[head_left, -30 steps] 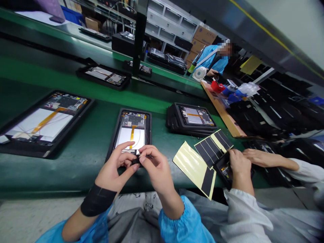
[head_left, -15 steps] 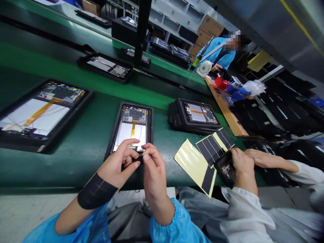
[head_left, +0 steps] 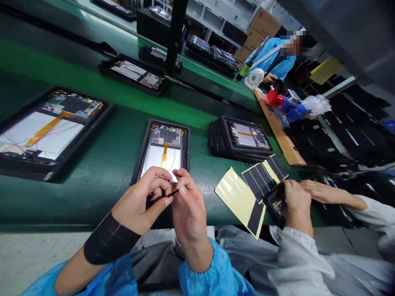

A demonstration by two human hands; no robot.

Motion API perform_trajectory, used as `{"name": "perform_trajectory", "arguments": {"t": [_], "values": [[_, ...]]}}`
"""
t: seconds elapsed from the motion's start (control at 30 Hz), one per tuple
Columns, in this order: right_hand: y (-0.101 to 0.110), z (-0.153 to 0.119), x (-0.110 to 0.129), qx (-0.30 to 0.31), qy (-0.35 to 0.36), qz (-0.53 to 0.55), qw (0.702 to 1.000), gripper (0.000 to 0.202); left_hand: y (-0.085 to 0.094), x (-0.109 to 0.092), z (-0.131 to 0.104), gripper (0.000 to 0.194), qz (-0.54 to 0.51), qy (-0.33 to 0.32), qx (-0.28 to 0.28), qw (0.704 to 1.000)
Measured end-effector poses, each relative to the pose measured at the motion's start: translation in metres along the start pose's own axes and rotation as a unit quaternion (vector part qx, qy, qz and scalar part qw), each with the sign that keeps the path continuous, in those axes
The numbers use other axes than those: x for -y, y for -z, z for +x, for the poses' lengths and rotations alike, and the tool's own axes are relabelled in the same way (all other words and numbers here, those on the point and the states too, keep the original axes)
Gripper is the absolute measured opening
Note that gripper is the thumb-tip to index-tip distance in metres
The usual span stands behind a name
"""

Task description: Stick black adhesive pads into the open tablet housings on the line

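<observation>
My left hand (head_left: 147, 196) and my right hand (head_left: 190, 213) meet over the front edge of an opened tablet (head_left: 166, 139) in a black foam tray. Between their fingertips is a thin black piece (head_left: 175, 192), pinched from both sides; its exact kind is too small to tell. The tablet shows its circuit board, a white battery and an orange ribbon cable, while my fingers hide its lower end. Around my left wrist wraps a black adhesive sheet (head_left: 111, 240) with pale dividing lines.
Another opened tablet (head_left: 52, 127) lies left. Stacked trays (head_left: 240, 137) stand right, behind yellow backing sheets (head_left: 239, 197) with black strips. A co-worker's hands (head_left: 298, 197) work on a black tray (head_left: 277, 205) at right. More tablets (head_left: 135, 74) sit beyond; a post (head_left: 175, 37) rises there.
The view has shifted slightly. My fingertips have turned a little around the black piece, and more of it shows between them. The co-worker's hands stay at their tray.
</observation>
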State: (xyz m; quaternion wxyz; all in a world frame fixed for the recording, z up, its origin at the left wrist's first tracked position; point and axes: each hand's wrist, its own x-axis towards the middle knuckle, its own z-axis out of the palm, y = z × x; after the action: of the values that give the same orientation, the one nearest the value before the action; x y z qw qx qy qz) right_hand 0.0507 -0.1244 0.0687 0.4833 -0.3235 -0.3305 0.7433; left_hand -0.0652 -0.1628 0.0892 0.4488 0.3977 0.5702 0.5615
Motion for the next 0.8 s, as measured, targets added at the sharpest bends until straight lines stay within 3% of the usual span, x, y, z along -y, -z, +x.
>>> {"name": "perform_trajectory", "arguments": {"t": [0.07, 0.2, 0.3, 0.4, 0.5, 0.67, 0.8], "values": [[-0.003, -0.001, -0.002, 0.007, 0.001, 0.006, 1.000, 0.019, 0.003, -0.001, 0.003, 0.020, 0.003, -0.005, 0.003, 1.000], [-0.005, 0.000, 0.009, -0.001, 0.017, -0.035, 0.999, 0.023, 0.010, 0.008, 0.005, 0.024, 0.046, -0.034, 0.076, 0.996], [-0.001, 0.006, 0.037, -0.042, 0.100, -0.090, 0.990, 0.024, 0.013, 0.017, -0.004, 0.023, 0.064, -0.005, 0.031, 0.997], [0.007, 0.014, 0.058, -0.091, 0.157, -0.102, 0.978, 0.022, 0.017, 0.018, -0.017, 0.035, -0.001, 0.039, -0.028, 0.999], [0.012, 0.016, 0.051, -0.112, 0.110, -0.088, 0.984, 0.024, 0.022, 0.014, -0.020, 0.052, -0.084, 0.088, -0.031, 0.992], [0.027, 0.010, 0.022, -0.026, -0.045, -0.073, 0.996, 0.056, 0.033, 0.024, -0.009, 0.075, -0.200, 0.175, -0.022, 0.964], [0.040, 0.010, 0.018, 0.021, -0.016, -0.136, 0.990, 0.065, 0.041, 0.033, -0.008, 0.076, -0.213, 0.189, -0.047, 0.958]]}}
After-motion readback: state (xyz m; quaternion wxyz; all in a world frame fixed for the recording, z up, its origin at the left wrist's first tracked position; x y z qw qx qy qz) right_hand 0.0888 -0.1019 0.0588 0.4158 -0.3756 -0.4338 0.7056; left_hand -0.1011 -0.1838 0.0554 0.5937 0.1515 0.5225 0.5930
